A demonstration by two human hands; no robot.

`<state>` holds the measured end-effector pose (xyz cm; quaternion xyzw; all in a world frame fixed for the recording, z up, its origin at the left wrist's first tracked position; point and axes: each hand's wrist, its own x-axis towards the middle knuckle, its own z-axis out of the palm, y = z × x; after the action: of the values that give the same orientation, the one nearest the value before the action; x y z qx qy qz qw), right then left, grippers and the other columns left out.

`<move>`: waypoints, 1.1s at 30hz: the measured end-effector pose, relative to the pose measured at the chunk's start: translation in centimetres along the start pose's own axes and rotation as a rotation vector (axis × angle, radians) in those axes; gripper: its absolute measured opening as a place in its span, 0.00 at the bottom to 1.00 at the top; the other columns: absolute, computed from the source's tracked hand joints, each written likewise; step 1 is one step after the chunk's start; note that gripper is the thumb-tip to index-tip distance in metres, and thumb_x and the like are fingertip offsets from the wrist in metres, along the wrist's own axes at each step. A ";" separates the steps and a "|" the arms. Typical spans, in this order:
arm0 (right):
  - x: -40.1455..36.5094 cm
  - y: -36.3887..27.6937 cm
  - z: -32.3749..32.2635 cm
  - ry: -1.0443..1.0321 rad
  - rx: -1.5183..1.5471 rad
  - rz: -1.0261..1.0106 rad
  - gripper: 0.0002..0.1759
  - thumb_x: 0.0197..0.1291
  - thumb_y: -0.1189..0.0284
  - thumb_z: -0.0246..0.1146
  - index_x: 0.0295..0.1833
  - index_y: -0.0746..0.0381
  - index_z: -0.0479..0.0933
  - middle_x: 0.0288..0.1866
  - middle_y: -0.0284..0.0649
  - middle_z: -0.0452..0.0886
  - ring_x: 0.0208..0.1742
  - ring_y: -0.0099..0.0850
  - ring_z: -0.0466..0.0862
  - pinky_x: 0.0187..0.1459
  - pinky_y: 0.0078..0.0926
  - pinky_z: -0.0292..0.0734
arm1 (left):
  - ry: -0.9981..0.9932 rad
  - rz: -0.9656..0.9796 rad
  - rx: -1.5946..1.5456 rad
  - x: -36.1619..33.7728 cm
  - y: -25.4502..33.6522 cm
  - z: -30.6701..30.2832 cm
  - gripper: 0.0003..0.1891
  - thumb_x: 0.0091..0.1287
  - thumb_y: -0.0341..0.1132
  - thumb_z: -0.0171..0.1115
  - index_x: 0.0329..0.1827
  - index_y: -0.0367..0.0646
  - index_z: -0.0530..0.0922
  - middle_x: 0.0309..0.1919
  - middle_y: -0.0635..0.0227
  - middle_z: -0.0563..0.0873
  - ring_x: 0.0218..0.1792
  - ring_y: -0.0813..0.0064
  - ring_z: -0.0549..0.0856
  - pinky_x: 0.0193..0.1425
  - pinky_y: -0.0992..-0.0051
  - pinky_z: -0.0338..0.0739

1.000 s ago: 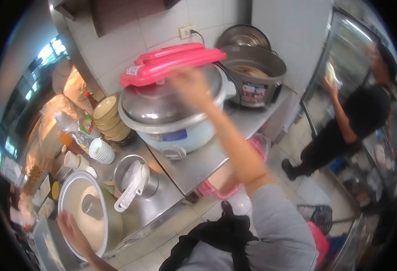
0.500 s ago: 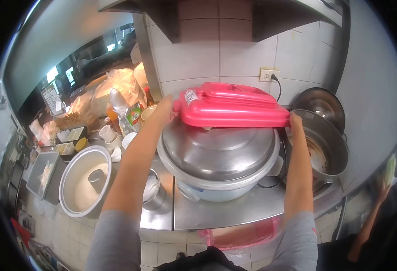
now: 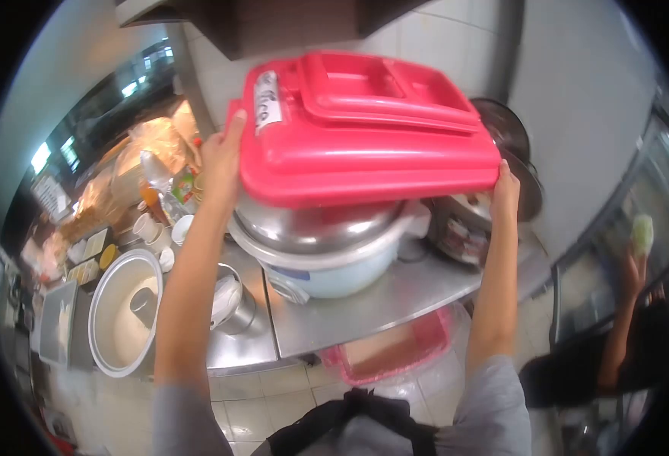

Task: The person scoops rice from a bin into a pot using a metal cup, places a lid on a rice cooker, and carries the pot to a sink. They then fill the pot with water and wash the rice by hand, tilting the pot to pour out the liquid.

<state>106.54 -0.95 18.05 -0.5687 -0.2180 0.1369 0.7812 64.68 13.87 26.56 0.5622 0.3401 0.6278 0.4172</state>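
Observation:
A large pink plastic lid (image 3: pixel 365 144), with raised panels and a white handwritten label (image 3: pixel 267 100), is held up in front of me, tilted. My left hand (image 3: pixel 224 148) is closed on its left edge, thumb on the side. My right hand (image 3: pixel 505 186) grips the right corner. Beneath the lid stands a big rice warmer (image 3: pixel 327 270) with a domed metal cover (image 3: pixel 319 228), partly hidden by the pink lid. Down on the floor, a pink bin (image 3: pixel 433 346) holds pale grain-like contents.
A white-rimmed pot (image 3: pixel 95 319) with pale grains and a metal scoop stands left, beside a metal canister (image 3: pixel 236 311). A dark pot (image 3: pixel 456 235) is at right. A co-worker's hand (image 3: pixel 635 270) holds something green at far right. A shelf (image 3: pixel 296 26) overhangs.
The pink lid has come nearer, up off the area over the warmer's cover, and tilted, with both hands still on it. My view has shifted right, showing more of the floor bin.

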 end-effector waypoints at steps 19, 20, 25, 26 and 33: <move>-43.6 15.3 -38.4 1.010 -0.350 0.254 0.20 0.60 0.63 0.53 0.33 0.71 0.77 0.29 0.45 0.79 0.32 0.31 0.76 0.38 0.31 0.69 | -0.569 -0.338 0.350 -42.6 -18.7 -5.6 0.16 0.59 0.33 0.58 0.42 0.27 0.69 0.37 0.49 0.78 0.38 0.62 0.78 0.46 0.67 0.71; -42.6 16.1 -38.1 0.986 -0.475 0.241 0.19 0.60 0.63 0.53 0.35 0.71 0.77 0.29 0.46 0.79 0.32 0.32 0.76 0.38 0.31 0.69 | -0.550 -0.325 0.425 -43.4 -21.1 -6.1 0.17 0.59 0.34 0.56 0.42 0.26 0.68 0.36 0.48 0.78 0.38 0.61 0.78 0.46 0.67 0.71; -34.6 23.1 -36.4 0.851 -0.411 0.202 0.18 0.60 0.63 0.53 0.36 0.69 0.78 0.29 0.46 0.80 0.35 0.35 0.78 0.43 0.29 0.70 | -0.384 -0.462 0.486 -42.9 -23.5 -4.8 0.16 0.59 0.33 0.50 0.42 0.26 0.66 0.36 0.47 0.77 0.38 0.59 0.77 0.45 0.65 0.71; -33.4 22.1 -35.7 0.855 -0.431 0.201 0.19 0.60 0.61 0.53 0.36 0.68 0.78 0.29 0.47 0.80 0.35 0.35 0.78 0.42 0.31 0.70 | -0.336 -0.429 0.462 -43.0 -22.9 -3.7 0.15 0.59 0.32 0.49 0.43 0.26 0.66 0.38 0.47 0.76 0.39 0.59 0.77 0.45 0.65 0.71; -36.5 24.9 -51.3 1.110 -0.194 0.403 0.23 0.61 0.57 0.52 0.41 0.70 0.77 0.35 0.42 0.79 0.35 0.31 0.77 0.41 0.30 0.72 | -0.611 -0.368 0.535 -48.6 -23.2 8.3 0.18 0.58 0.30 0.55 0.49 0.30 0.64 0.41 0.49 0.77 0.41 0.61 0.79 0.46 0.67 0.72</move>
<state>101.20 -52.41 -25.56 -0.6539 0.3235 -0.0560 0.6816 77.17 -20.77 -13.61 0.7401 0.4460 0.2380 0.4435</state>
